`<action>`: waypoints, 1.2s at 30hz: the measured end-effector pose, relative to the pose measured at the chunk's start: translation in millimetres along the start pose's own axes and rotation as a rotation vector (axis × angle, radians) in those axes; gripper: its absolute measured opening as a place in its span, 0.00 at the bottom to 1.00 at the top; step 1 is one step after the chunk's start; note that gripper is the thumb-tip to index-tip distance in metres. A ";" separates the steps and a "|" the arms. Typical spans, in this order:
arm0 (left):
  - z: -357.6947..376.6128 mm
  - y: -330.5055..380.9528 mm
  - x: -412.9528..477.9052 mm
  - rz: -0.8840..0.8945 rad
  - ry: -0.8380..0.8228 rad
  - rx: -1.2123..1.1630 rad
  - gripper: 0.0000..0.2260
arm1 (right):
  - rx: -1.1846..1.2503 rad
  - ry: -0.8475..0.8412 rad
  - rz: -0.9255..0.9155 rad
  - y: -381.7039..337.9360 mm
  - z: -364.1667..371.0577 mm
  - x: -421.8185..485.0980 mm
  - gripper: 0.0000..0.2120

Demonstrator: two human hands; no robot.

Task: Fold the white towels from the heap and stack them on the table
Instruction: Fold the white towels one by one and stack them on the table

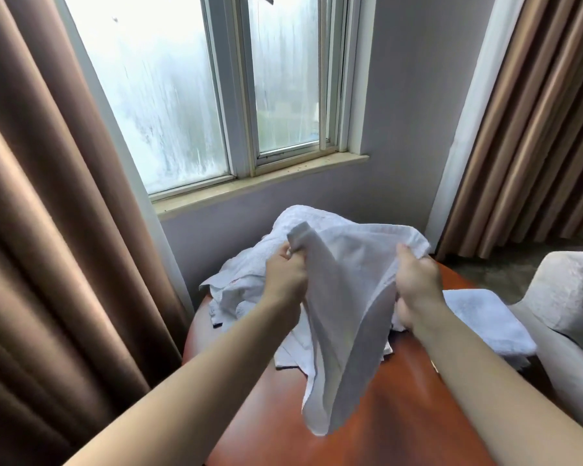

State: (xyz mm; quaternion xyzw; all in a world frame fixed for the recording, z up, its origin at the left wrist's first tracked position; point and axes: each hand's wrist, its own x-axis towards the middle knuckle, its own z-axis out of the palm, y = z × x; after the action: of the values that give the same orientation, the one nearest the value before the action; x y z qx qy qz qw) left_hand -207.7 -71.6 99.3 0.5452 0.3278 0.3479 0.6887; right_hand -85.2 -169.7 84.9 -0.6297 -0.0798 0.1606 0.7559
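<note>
White towel (347, 297), 1 pc, held up over worktop (401, 415) in front of heap (246, 274); L hand (285, 277) & R hand (418, 280), fingers (405, 255) curled, pinching its top edge; advice: slide grips out to corners, pull edge taut, halve evenly; folded towel (485, 314) at R.

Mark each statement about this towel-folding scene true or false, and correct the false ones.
1. The left hand and right hand both grip one white towel above the table. True.
2. The unfolded towels are heaped on the floor. False: the heap lies on the table, behind the held towel.
3. A folded towel lies at the table's right side. True.
4. The drapes are drawn shut across the glass. False: the brown curtains hang open on either side of the window.
</note>
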 end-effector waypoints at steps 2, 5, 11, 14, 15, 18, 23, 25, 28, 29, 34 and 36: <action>-16.9 3.7 9.5 -0.014 0.062 0.048 0.08 | 0.026 0.114 0.076 -0.8 -20.2 22.7 0.08; -35.9 7.6 15.6 -0.040 0.090 0.068 0.11 | 0.055 0.204 0.111 -4.6 -38.4 39.1 0.09; -22.0 10.9 -9.6 -0.075 -0.126 0.071 0.11 | -0.111 -0.032 0.018 -3.7 0.7 -7.2 0.19; -4.4 6.0 -23.9 -0.056 -0.231 0.046 0.14 | -0.179 -0.232 -0.090 -0.8 27.0 -41.8 0.16; -0.2 4.4 -26.8 -0.037 -0.242 0.041 0.15 | -0.214 -0.277 -0.134 2.0 32.7 -48.7 0.16; 5.8 0.2 -31.3 0.014 -0.238 0.033 0.15 | -0.306 -0.329 -0.265 9.6 39.9 -56.8 0.17; 9.6 -8.8 -37.7 0.126 -0.295 0.088 0.11 | -0.334 -0.414 -0.398 14.8 36.5 -61.2 0.19; 9.2 -10.5 -38.0 0.207 -0.317 0.156 0.12 | -0.308 -0.436 -0.397 13.5 33.5 -61.4 0.23; 9.0 -8.8 -38.9 0.292 -0.359 0.247 0.15 | -0.246 -0.459 -0.324 9.4 31.2 -61.8 0.29; 9.3 -8.4 -39.3 0.289 -0.369 0.244 0.15 | -0.214 -0.425 -0.317 8.6 31.7 -60.8 0.28; 9.2 -10.3 -43.9 0.288 -0.428 0.196 0.30 | 0.090 -0.237 -0.114 0.8 34.4 -57.1 0.11; 8.8 -15.2 -45.0 0.247 -0.460 0.105 0.38 | 0.244 -0.242 0.030 -2.7 31.2 -53.7 0.14</action>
State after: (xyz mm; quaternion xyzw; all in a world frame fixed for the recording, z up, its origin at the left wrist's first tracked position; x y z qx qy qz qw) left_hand -223.0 -116.3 89.3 0.6808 0.1112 0.2790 0.6681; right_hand -145.1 -159.7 98.0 -0.5103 -0.1409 0.2549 0.8092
